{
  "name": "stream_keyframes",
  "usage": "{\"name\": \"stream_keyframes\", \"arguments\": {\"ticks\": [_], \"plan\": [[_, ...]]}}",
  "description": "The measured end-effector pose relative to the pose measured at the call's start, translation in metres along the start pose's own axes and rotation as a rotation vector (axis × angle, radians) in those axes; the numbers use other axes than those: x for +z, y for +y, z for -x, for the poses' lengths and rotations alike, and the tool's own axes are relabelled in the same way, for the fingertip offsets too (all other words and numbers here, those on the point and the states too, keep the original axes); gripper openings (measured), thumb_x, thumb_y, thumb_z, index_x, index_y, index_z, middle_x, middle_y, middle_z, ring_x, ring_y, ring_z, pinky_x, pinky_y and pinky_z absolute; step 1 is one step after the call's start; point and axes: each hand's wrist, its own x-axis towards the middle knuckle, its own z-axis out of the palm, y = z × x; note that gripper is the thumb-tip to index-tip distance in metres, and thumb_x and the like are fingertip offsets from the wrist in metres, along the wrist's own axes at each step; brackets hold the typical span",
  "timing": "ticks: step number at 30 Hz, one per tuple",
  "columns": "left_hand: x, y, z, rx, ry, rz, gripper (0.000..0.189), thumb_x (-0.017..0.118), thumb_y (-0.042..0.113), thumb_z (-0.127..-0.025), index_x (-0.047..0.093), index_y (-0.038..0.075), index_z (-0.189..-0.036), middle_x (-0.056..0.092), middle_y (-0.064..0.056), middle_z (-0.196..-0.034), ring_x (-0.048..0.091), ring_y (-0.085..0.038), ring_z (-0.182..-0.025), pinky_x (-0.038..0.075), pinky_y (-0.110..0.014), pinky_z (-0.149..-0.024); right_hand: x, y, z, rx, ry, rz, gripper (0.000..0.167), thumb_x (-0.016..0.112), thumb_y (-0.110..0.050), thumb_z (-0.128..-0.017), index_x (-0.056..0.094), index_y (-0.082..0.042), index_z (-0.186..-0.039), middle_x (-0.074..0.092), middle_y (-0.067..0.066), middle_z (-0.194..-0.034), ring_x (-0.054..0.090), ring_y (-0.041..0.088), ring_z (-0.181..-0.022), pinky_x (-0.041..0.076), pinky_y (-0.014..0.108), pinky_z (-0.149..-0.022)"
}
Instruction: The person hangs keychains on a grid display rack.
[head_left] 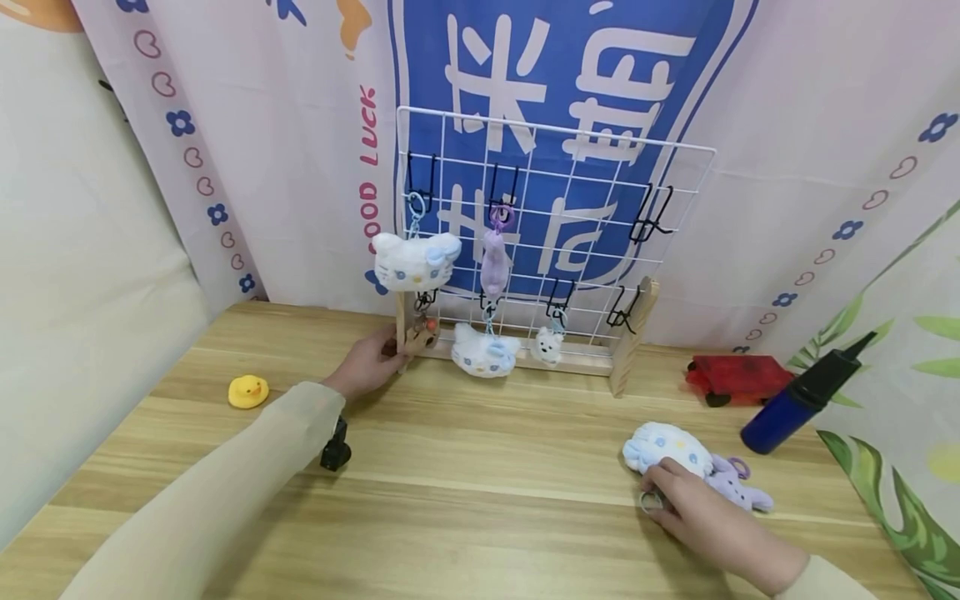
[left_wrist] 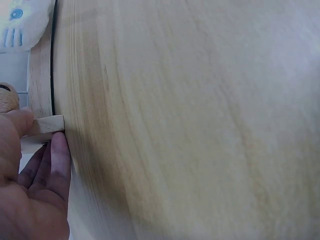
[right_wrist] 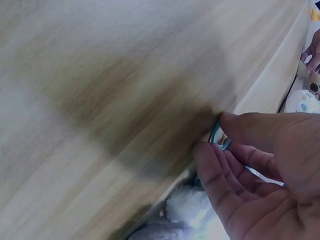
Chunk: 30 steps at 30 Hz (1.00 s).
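rack point(head_left: 634, 335), wire grid on wooden feet; five pieces hung.
- upper row: large white cat plush point(head_left: 416, 262), slim lilac plush point(head_left: 494, 265).
- lower row: brown charm point(head_left: 420, 337), smaller white cat plush point(head_left: 486, 353), white dog charm point(head_left: 547, 346).
- bare: upper right hook point(head_left: 651, 215), lower right hook point(head_left: 622, 310).
- on table point(head_left: 480, 500), right: loose cat plush point(head_left: 671, 446), loose lilac plush point(head_left: 738, 486), side by side.
- right hand point(head_left: 693, 507): thumb and fingertips brought together, pinching a pale blue ring point(right_wrist: 215, 131), apparently the loose cat plush's.
- left hand point(head_left: 367, 364): thumb and fingers closed about the rack's left foot point(left_wrist: 47, 125).
- progress, as judged: hanging mostly done; two pieces remain, two bare hooks to match.
- apart, left: yellow duck point(head_left: 247, 391).
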Motion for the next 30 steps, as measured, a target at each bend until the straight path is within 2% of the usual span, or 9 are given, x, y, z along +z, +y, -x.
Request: {"name": "stream_keyframes", "arguments": {"ticks": [2, 5, 8, 11, 16, 23, 27, 30], "plan": [[0.0, 0.0, 0.0, 0.002, 0.0, 0.0, 0.052, 0.057, 0.013, -0.106, 0.042, -0.007, -0.152, 0.064, -0.033, -0.134, 0.065, -0.045, -0.123, 0.062, -0.052, -0.1, -0.001, 0.0, -0.001, 0.006, -0.01, -0.019, 0.02, 0.079, -0.007, -0.091, 0.062, -0.01, -0.102, 0.055, -0.004, -0.093, 0.043, -0.005, -0.075, 0.045, 0.019, -0.059], [0.0, -0.001, 0.0, 0.003, 0.003, -0.003, 0.051, 0.057, 0.013, -0.106, 0.043, -0.007, -0.152, 0.064, -0.032, -0.133, 0.065, -0.045, -0.123, 0.061, -0.052, -0.101, -0.007, -0.006, -0.002, 0.065, -0.047, -0.049, 0.021, 0.078, -0.01, -0.092, 0.059, -0.014, -0.1, 0.053, -0.007, -0.091, 0.044, -0.005, -0.074, 0.044, 0.018, -0.06], [0.001, -0.001, 0.0, 0.008, 0.009, -0.008, 0.051, 0.057, 0.013, -0.107, 0.043, -0.007, -0.152, 0.064, -0.032, -0.133, 0.065, -0.044, -0.122, 0.061, -0.053, -0.101, -0.011, -0.009, -0.004, 0.075, -0.056, -0.048, 0.023, 0.078, -0.013, -0.093, 0.055, -0.017, -0.096, 0.052, -0.008, -0.086, 0.043, -0.004, -0.073, 0.041, 0.018, -0.059], [0.001, -0.001, 0.001, 0.013, 0.013, -0.018, 0.051, 0.057, 0.014, -0.107, 0.043, -0.007, -0.152, 0.064, -0.032, -0.132, 0.065, -0.044, -0.122, 0.061, -0.053, -0.101, -0.013, -0.009, -0.006, 0.031, -0.036, -0.046, 0.025, 0.077, -0.013, -0.094, 0.054, -0.02, -0.091, 0.049, -0.012, -0.08, 0.042, -0.004, -0.072, 0.038, 0.018, -0.06], [0.002, -0.001, 0.001, 0.02, 0.016, -0.022, 0.051, 0.057, 0.014, -0.107, 0.043, -0.007, -0.152, 0.064, -0.032, -0.133, 0.065, -0.045, -0.123, 0.061, -0.053, -0.101, -0.018, -0.004, -0.007, -0.07, 0.018, -0.062, 0.023, 0.077, -0.012, -0.093, 0.058, -0.023, -0.087, 0.051, -0.019, -0.077, 0.043, -0.009, -0.071, 0.041, 0.017, -0.06], [0.002, 0.0, 0.0, 0.026, 0.019, -0.027, 0.052, 0.056, 0.013, -0.107, 0.042, -0.007, -0.153, 0.063, -0.032, -0.135, 0.064, -0.045, -0.124, 0.06, -0.053, -0.102, -0.033, -0.006, -0.006, -0.041, 0.04, -0.095, 0.011, 0.072, -0.018, -0.099, 0.061, -0.021, -0.096, 0.058, -0.016, -0.082, 0.046, -0.009, -0.072, 0.043, 0.017, -0.059], [0.002, 0.0, 0.0, 0.027, 0.018, -0.032, 0.051, 0.056, 0.013, -0.107, 0.042, -0.007, -0.152, 0.063, -0.032, -0.135, 0.064, -0.045, -0.124, 0.06, -0.053, -0.103, -0.035, -0.006, -0.005, -0.05, 0.129, -0.103, 0.008, 0.07, -0.018, -0.101, 0.062, -0.02, -0.098, 0.064, -0.016, -0.084, 0.051, -0.01, -0.073, 0.046, 0.017, -0.059], [0.002, 0.0, 0.0, 0.025, 0.017, -0.033, 0.051, 0.056, 0.013, -0.107, 0.042, -0.007, -0.152, 0.063, -0.032, -0.135, 0.064, -0.045, -0.124, 0.06, -0.053, -0.103, -0.034, -0.003, -0.006, -0.059, 0.21, -0.167, 0.01, 0.071, -0.013, -0.1, 0.063, -0.019, -0.098, 0.067, -0.014, -0.088, 0.06, -0.007, -0.078, 0.053, 0.019, -0.064]]}}
